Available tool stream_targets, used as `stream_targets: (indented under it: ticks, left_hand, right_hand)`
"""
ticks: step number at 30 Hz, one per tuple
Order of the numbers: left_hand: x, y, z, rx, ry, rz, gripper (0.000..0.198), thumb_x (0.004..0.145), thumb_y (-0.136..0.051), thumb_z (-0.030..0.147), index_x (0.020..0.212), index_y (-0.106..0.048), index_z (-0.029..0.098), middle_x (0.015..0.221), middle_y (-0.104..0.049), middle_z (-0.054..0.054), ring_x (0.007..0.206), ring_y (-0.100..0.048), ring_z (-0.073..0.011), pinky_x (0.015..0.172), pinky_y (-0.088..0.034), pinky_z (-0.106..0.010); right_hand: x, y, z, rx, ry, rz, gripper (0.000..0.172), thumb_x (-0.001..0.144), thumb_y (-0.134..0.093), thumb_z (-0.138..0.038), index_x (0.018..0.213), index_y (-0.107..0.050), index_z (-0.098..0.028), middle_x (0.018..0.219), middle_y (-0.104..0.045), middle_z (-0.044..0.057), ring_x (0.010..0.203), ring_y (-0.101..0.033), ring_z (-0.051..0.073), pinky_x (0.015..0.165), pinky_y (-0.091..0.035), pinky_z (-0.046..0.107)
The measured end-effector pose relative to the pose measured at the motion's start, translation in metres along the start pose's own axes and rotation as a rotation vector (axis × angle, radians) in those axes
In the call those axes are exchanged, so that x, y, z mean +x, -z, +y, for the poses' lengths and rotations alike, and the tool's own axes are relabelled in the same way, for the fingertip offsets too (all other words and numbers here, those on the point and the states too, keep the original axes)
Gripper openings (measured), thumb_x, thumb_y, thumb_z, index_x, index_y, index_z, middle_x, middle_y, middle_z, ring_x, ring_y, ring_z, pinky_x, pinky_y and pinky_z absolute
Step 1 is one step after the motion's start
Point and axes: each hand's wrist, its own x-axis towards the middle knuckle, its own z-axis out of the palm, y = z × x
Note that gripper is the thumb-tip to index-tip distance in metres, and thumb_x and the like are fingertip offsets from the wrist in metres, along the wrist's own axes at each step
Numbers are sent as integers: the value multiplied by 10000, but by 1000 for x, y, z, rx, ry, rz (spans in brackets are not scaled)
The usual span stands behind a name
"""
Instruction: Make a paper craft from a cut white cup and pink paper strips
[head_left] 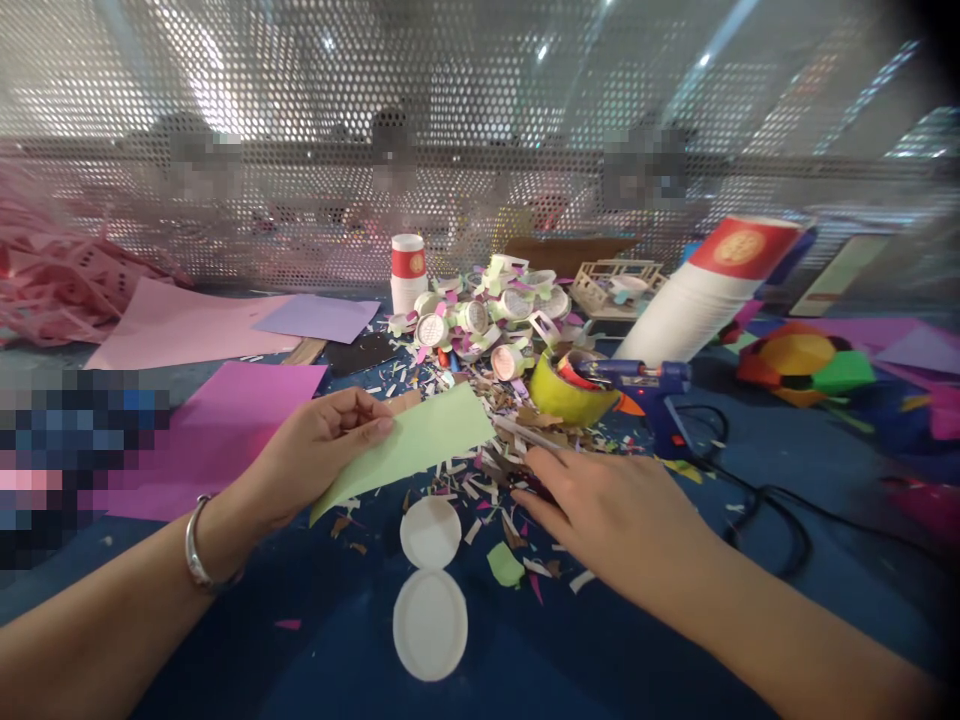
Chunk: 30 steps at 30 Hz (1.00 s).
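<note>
Above the near side of the blue table (pixel 570 670), the left hand (pixel 315 450) holds a green paper (pixel 420 440) in a pinching grip at its nine o'clock edge, over the scraps (pixel 480 490). The right hand (pixel 607 510) rests on what look like scissors (pixel 516 431); I cannot tell whether it grips them. Pinched at one edge, the paper could droop or slip.

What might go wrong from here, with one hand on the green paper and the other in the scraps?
1. The right hand presses into the scrap pile, where a thin tool lies half buried; fingers may catch its tip.
2. The cord of the glue gun loops beside that forearm; a snag might drag the gun.
3. The left hand has its grip on one end of the green paper, which may crease or slip.
</note>
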Motion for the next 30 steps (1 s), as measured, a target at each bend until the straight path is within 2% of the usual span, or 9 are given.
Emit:
stream_targets:
  ticks: [5, 7, 10, 13, 16, 20, 26, 30]
  left_hand:
    - [-1, -1, 0, 4, -11, -19, 307, 861, -675, 474, 905, -592, 182, 745, -574, 34, 650, -510, -93, 561, -376, -199]
    - [-2, -1, 0, -10, -5, -46, 302, 863, -677, 467, 894, -594, 178, 739, -570, 38, 641, -503, -84, 553, -369, -190]
    - [-4, -3, 1, -39, 18, -116, 294, 866, -675, 459, 877, -591, 177, 732, -565, 43, 618, -497, -75, 541, -365, -183]
    - [-4, -3, 1, -44, 25, -153, 299, 867, -672, 461, 865, -586, 175, 723, -554, 46, 603, -484, -71, 530, -355, -179]
    - [-2, -3, 1, -10, 1, -144, 287, 871, -667, 449, 864, -588, 172, 732, -563, 38, 612, -486, -75, 532, -349, -182]
    - [-1, -1, 1, 58, -29, -145, 282, 883, -642, 445, 863, -586, 170, 728, -563, 29, 615, -483, -86, 539, -348, -198]
    - [1, 4, -3, 236, -122, -120, 239, 912, -592, 414, 879, -583, 178, 751, -568, 14, 662, -495, -118, 574, -369, -239]
    - [1, 6, -3, 287, -175, -103, 225, 925, -571, 398, 855, -568, 184, 726, -518, 28, 650, -460, -115, 570, -356, -241]
  right_hand:
    - [-4, 5, -3, 33, 109, 366, 221, 937, -601, -288, 1118, -620, -164, 870, -724, 37, 705, -687, 193, 568, -426, 326]
    - [-5, 7, -6, 50, 156, 428, 246, 936, -605, -236, 1167, -607, -154, 914, -724, 46, 769, -683, 187, 636, -452, 323]
    - [-4, 4, -9, 72, 204, 419, 258, 909, -622, -173, 1165, -616, -140, 968, -709, 70, 820, -669, 199, 690, -472, 329]
    - [-1, -1, -9, 121, 242, 380, 235, 889, -597, -110, 1118, -641, -140, 959, -686, 77, 792, -655, 201, 657, -477, 326]
    - [1, -6, -9, 158, 278, 384, 219, 888, -559, -74, 1069, -665, -137, 910, -664, 71, 741, -632, 188, 624, -470, 315]
    - [2, -9, -11, 168, 310, 368, 242, 881, -541, -61, 1076, -668, -128, 933, -647, 78, 770, -617, 191, 659, -469, 319]
    - [9, -15, -10, 103, 277, 286, 195, 883, -526, -79, 957, -682, -170, 899, -633, 58, 707, -584, 180, 570, -394, 306]
    - [14, -12, -13, 115, 278, 254, 168, 886, -520, -85, 904, -664, -171, 884, -622, 52, 717, -579, 178, 566, -365, 306]
